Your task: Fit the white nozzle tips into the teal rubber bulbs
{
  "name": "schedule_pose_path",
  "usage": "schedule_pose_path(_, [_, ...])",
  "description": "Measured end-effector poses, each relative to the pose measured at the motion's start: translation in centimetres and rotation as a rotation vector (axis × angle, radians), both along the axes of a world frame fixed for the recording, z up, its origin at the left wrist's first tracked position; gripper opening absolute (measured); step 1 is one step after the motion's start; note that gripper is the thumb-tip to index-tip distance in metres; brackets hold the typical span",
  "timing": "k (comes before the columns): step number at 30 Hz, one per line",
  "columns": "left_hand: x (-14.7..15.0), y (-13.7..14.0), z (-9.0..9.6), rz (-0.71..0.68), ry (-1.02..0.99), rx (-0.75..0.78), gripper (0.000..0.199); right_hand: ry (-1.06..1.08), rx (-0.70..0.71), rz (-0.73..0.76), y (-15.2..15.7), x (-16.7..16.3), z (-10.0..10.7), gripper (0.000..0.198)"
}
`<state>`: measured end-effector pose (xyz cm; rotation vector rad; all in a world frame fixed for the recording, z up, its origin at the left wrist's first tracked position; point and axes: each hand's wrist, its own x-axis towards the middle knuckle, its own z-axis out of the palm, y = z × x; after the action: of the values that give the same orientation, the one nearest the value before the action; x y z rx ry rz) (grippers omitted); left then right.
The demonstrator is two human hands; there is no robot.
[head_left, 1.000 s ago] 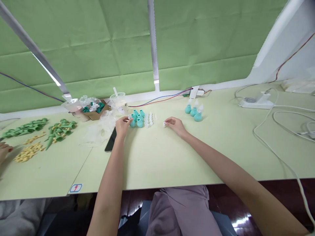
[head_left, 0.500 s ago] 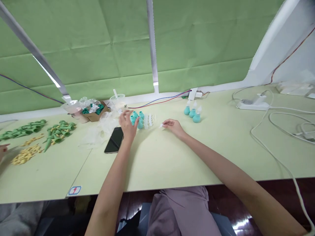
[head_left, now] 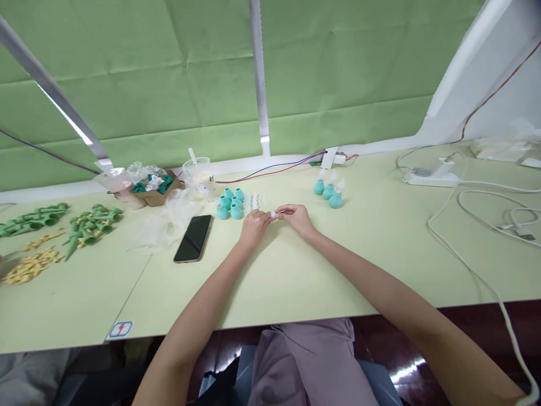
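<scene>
My left hand [head_left: 252, 228] and my right hand [head_left: 299, 220] meet fingertip to fingertip above the table, both closed in a pinch. Between them is a small white plastic piece [head_left: 273, 215], too small to make out fully. Just beyond my left hand stand several open-topped turquoise bulbs [head_left: 230, 202]. Beside them are rows of small white and clear parts [head_left: 255, 201], partly hidden by my left hand. Farther right, three turquoise bulbs with clear pointed nozzles [head_left: 328, 192] stand upright.
A black phone [head_left: 193, 239] lies left of my forearm, near crumpled clear plastic bags [head_left: 163, 223]. Behind are drink cups [head_left: 202, 177] and a cardboard box [head_left: 158, 194]. Green horn-shaped parts [head_left: 91, 225] and yellow pieces [head_left: 34, 265] lie far left. A power strip [head_left: 433, 177] and white cables are at right.
My left hand has moved right and toward me, away from the turquoise bulbs, to the white piece at my right hand. Its spread fingers have closed. The right hand stays nearly in place.
</scene>
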<state>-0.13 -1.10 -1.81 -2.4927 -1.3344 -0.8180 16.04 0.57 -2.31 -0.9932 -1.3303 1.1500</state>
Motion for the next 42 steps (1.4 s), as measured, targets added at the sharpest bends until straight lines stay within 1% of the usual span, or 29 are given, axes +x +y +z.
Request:
schedule_pose_path(2, [0.1, 0.1, 0.0, 0.006, -0.016, -0.035, 0.027, -0.08, -0.01, -0.041, -0.2, 0.0, 0.0, 0.018])
schedule_pose_path(4, [0.1, 0.1, -0.1, 0.02, -0.048, -0.06, 0.027, -0.14, -0.002, -0.075, -0.6, -0.1, 0.0, 0.021])
schedule_pose_path(7, [0.1, 0.1, -0.1, 0.045, -0.102, -0.079, 0.027, -0.165, 0.078, -0.084, -1.1, -0.3, 0.0, 0.029])
schedule_pose_path(11, [0.0, 0.1, -0.2, 0.054, -0.121, -0.083, 0.029, -0.19, 0.192, -0.132, -1.6, -0.7, -0.3, 0.015])
schedule_pose_path(13, [0.1, 0.1, -0.3, 0.064, -0.113, -0.076, 0.029, -0.178, 0.223, -0.155, -1.7, -0.8, -0.4, 0.013])
schedule_pose_path(20, [0.2, 0.0, -0.3, 0.06, -0.059, -0.044, 0.029, -0.162, 0.168, -0.202, -1.3, -0.7, -0.6, 0.009])
schedule_pose_path(28, [0.3, -0.1, -0.1, 0.061, -0.05, -0.034, 0.031, -0.357, 0.145, -0.312, -1.9, -0.5, 0.0, 0.008])
schedule_pose_path(35, [0.4, -0.2, 0.0, 0.079, -0.078, -0.031, 0.035, -0.385, 0.126, -0.38, -1.9, -0.7, -0.2, 0.016])
schedule_pose_path(37, [0.4, -0.2, 0.0, 0.089, -0.08, -0.021, 0.034, -0.361, 0.142, -0.372, -1.8, -0.7, -0.3, 0.015])
schedule_pose_path(39, [0.3, -0.2, 0.0, 0.095, -0.071, -0.007, 0.033, -0.318, 0.145, -0.323, -1.5, -0.7, -0.5, 0.014])
schedule_pose_path(42, [0.2, -0.2, -0.1, 0.089, -0.037, 0.022, 0.028, -0.216, 0.103, -0.236, -0.9, -0.6, -0.8, 0.018])
